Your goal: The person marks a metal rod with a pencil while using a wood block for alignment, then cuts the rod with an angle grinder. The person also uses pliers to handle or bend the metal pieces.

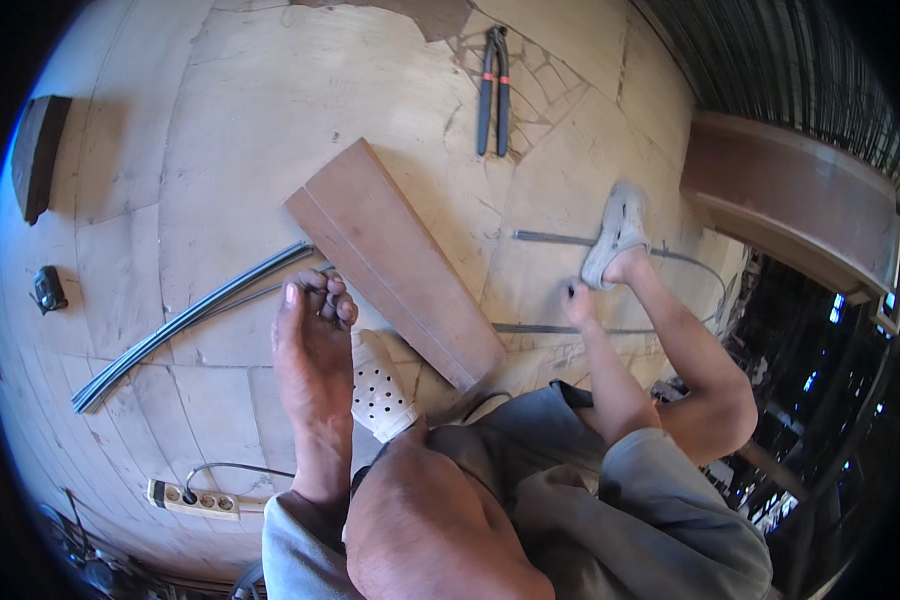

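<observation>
My left hand (312, 345) is raised in front of my left shoe (378, 388), palm toward me with the fingers curled. What it holds, if anything, is hidden. Behind its fingertips passes a thin grey rod, beside a bundle of grey metal rods (195, 315) on the floor. My right hand (582, 310) is closed low at the floor by the heel of my right shoe (622, 225); a small dark end shows at its fingers, too small to name. Around this shoe runs a rod bent into a U (682, 258), with the shoe on one leg of it.
A long brown rectangular block (395, 265) lies slanted between my hands. Pincers (494, 95) with dark handles lie beyond it. To the left are a dark curved piece (38, 158), a small black object (48, 290) and a power strip (208, 502). A brown beam (785, 185) stands at right.
</observation>
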Tool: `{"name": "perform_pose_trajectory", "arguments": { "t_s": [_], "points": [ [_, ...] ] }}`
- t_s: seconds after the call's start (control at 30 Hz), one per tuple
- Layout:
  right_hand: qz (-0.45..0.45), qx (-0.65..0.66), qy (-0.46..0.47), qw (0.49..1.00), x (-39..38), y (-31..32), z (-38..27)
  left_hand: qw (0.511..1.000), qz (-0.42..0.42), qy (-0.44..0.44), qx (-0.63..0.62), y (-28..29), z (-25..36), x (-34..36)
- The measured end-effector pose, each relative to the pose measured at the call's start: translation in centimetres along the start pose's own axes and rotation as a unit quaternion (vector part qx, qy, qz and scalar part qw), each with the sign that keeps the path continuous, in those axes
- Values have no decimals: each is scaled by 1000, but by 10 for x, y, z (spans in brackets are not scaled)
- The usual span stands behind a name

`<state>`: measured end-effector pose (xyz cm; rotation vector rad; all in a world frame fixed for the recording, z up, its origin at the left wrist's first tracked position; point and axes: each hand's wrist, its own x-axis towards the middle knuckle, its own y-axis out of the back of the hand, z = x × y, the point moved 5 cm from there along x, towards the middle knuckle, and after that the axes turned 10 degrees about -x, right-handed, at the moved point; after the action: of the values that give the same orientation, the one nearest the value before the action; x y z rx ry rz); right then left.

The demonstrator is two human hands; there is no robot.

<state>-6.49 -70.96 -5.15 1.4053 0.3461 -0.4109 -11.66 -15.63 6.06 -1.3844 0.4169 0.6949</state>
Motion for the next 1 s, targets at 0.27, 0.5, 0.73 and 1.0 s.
{"name": "perform_pose_trajectory", "arguments": {
  "t_s": [0.27, 0.5, 0.73, 1.0],
  "points": [
    [2, 368, -224, 902, 64, 19, -51, 1000, -10, 3, 19, -12, -16, 3],
    [14, 553, -252, 794, 83, 46, -86, 999, -39, 13, 14, -6, -14, 2],
    [-14, 439, -135, 888, 100, 89, -105, 999, -12, 4, 33, -8, -5, 12],
    [-91, -18, 119, 989, 99, 267, -70, 977, -7, 66, 205, -12, -46, 34]
  ]
}}
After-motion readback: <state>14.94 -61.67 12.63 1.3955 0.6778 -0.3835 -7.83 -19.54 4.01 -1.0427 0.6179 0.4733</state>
